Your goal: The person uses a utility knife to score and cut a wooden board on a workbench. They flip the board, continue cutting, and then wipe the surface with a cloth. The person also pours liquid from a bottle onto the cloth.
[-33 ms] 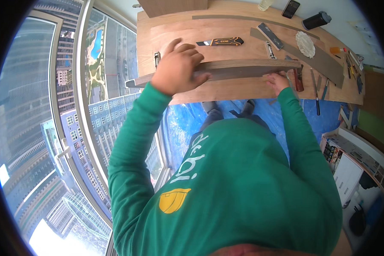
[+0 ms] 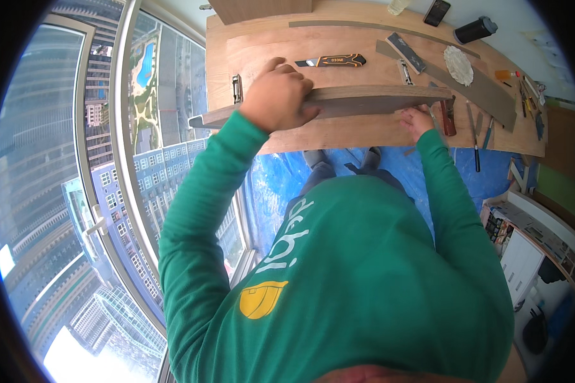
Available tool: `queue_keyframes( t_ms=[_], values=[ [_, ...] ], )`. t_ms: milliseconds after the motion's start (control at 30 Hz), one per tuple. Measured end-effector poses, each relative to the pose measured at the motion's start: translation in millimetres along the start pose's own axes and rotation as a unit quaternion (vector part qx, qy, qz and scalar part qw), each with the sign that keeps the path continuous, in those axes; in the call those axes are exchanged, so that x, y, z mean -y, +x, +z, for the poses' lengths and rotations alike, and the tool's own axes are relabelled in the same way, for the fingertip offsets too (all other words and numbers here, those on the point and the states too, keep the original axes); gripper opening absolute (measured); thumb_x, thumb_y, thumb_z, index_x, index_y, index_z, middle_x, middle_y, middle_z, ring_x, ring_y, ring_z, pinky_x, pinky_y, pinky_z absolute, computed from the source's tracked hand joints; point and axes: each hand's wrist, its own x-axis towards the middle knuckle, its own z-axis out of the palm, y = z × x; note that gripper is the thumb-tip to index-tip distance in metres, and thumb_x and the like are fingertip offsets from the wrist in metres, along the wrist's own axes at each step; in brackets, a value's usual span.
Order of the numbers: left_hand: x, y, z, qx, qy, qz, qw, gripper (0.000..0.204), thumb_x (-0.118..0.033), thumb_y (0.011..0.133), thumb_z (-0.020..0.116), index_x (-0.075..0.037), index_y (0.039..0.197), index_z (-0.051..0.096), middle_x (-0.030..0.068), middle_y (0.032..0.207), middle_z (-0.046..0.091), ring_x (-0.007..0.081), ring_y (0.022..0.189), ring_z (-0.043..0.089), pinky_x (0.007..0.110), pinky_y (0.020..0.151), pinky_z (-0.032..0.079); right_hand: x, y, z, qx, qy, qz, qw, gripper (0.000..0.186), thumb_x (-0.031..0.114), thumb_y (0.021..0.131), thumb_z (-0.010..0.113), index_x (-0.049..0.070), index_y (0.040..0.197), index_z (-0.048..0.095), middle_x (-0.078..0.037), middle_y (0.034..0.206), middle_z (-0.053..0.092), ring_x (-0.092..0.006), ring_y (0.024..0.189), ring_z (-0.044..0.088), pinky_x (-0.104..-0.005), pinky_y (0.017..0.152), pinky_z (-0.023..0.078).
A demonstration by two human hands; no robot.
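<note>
A long brown wood-grain board (image 2: 364, 105) stands tilted on edge across the near part of the workbench. My left hand (image 2: 276, 96) grips its upper edge left of the middle, fingers curled over the far side and thumb on the near face. Close to the board's right end, my right hand (image 2: 418, 120) is closed at the lower near face. What its fingertips hold, if anything, is hidden. Beside that end lies a reddish-brown tool (image 2: 448, 119). Metal hinges lie behind the board, one on the left (image 2: 237, 88) and another on the right (image 2: 406, 73).
A utility knife (image 2: 331, 60) lies beyond the board on the plywood bench (image 2: 255, 45). Further right are a dark block (image 2: 406, 52), a whitish crumpled pad (image 2: 458, 66), a black bottle (image 2: 476, 30), a phone (image 2: 436, 12) and several hand tools. Windows (image 2: 124, 127) line the left side.
My left hand has shifted slightly right along the board, uncovering more of the left hinge. The right hand stays almost in place by the board's right end.
</note>
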Motion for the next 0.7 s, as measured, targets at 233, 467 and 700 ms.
queue_keyframes(
  t_ms=[233,467,700],
  values=[
    [-11,55,8,0.134,-0.039,-0.046,0.989,0.034,-0.033,0.083,0.069,-0.005,0.102,0.076,0.019,0.095,0.075,0.0384,0.091,0.073,0.049,0.083,0.059,16,3,8,0.008,-0.006,0.026,1.0,0.039,0.014,0.093,0.067,0.009,0.127,0.049,-0.01,0.122,0.063,-0.0273,0.114,0.062,-0.046,0.092,0.053],
    [-40,27,8,0.12,-0.044,-0.087,0.988,0.029,-0.034,0.086,0.07,-0.006,0.092,0.073,0.0174,0.085,0.073,0.0397,0.083,0.071,0.051,0.078,0.057,41,-13,13,0.033,-0.091,-0.047,0.994,0.055,0.011,0.09,0.07,0.008,0.141,0.05,-0.009,0.127,0.063,-0.0211,0.117,0.061,-0.0401,0.097,0.051],
    [-94,-31,-38,-0.04,-0.126,-0.328,0.935,0.03,-0.032,0.086,0.075,-0.003,0.084,0.069,0.0187,0.069,0.067,0.0402,0.064,0.067,0.047,0.062,0.053,75,45,-7,0.178,-0.188,-0.251,0.933,0.07,0.016,0.095,0.07,0.008,0.157,0.037,-0.024,0.155,0.047,-0.029,0.14,0.051,-0.0373,0.11,0.046]
  ],
)
